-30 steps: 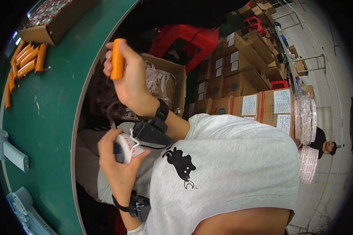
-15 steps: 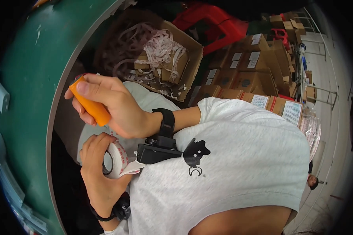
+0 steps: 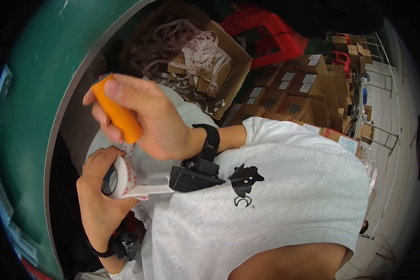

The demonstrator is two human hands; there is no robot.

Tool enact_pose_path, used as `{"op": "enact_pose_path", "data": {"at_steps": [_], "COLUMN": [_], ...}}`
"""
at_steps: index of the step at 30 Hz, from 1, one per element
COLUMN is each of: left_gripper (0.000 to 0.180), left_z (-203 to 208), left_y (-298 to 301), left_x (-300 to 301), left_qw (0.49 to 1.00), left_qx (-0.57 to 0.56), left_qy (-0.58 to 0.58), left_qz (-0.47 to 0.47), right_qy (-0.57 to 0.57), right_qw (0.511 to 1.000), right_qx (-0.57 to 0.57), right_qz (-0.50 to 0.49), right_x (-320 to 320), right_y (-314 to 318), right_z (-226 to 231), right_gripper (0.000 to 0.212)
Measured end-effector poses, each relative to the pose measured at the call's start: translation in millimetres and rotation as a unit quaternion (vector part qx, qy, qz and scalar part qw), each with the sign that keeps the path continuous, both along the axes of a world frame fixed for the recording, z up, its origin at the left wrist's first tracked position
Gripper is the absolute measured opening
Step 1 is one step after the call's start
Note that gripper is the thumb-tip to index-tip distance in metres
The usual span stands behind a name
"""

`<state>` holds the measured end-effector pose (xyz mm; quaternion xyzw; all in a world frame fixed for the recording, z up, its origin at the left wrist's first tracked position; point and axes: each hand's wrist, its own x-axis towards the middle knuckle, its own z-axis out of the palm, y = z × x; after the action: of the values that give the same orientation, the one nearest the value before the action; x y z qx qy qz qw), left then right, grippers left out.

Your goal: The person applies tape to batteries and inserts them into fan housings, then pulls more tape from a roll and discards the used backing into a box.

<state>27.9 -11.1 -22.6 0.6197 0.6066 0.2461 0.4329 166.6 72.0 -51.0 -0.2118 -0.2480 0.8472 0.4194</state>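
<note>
My right hand (image 3: 144, 112), in the upper part of the view, is wrapped round an orange cylinder-like object (image 3: 119, 112) with a dark end. Its kind is not clear. Below it, my left hand (image 3: 95, 191) is curled round a roll of white tape with red print (image 3: 125, 177). A loose strip (image 3: 151, 189) of this tape runs right from the roll to a small black device (image 3: 196, 177) on the right wrist strap. Where the strip ends is hidden there. Another black device (image 3: 126, 245) is strapped to the left wrist.
A green table (image 3: 25, 112) with a grey edge curves along the left, with pale blue packs (image 3: 4, 200) on it. An open carton (image 3: 240, 58) of tangled printed strips stands beyond my right arm. Red stool (image 3: 266, 35) and stacked brown cartons (image 3: 308, 105) are behind.
My left hand has moved left with the tape roll, and the loose strip is longer and straighter. My right hand keeps its grip, shifted slightly right and up. The whole view has shifted a little.
</note>
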Motion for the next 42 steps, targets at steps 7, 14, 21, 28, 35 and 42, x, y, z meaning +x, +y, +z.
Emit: {"op": "enact_pose_path", "data": {"at_steps": [7, 14, 21, 28, 35, 42], "left_gripper": [0.051, 0.055, 0.075, 0.069, 0.065, 0.041], "left_z": [-28, -29, 58, 6, 76, 50], "left_y": [5, -18, -17, 39, 27, 76], "left_x": [-25, -58, -69, -131, -34, 103], "left_qw": [0.994, 0.967, 0.964, 0.812, 0.882, 0.934], "left_qx": [-0.061, -0.180, 0.194, 0.297, 0.405, 0.174], "left_qy": [-0.006, 0.043, 0.110, 0.483, 0.205, -0.313], "left_qz": [0.087, 0.174, 0.144, 0.139, 0.125, 0.003], "right_qy": [0.039, 0.077, 0.224, 0.265, 0.347, 0.406], "right_qw": [0.993, 0.962, 0.925, 0.885, 0.875, 0.834], "right_qx": [-0.112, -0.250, -0.277, -0.309, -0.262, 0.135], "right_qz": [-0.009, 0.084, -0.135, -0.228, -0.213, -0.349], "right_x": [3, -2, 12, 16, 54, 29], "right_y": [7, 5, 99, 113, 114, 164], "right_z": [-15, -22, -32, -37, -14, 150], "right_gripper": [0.035, 0.029, 0.021, 0.022, 0.026, 0.029]}}
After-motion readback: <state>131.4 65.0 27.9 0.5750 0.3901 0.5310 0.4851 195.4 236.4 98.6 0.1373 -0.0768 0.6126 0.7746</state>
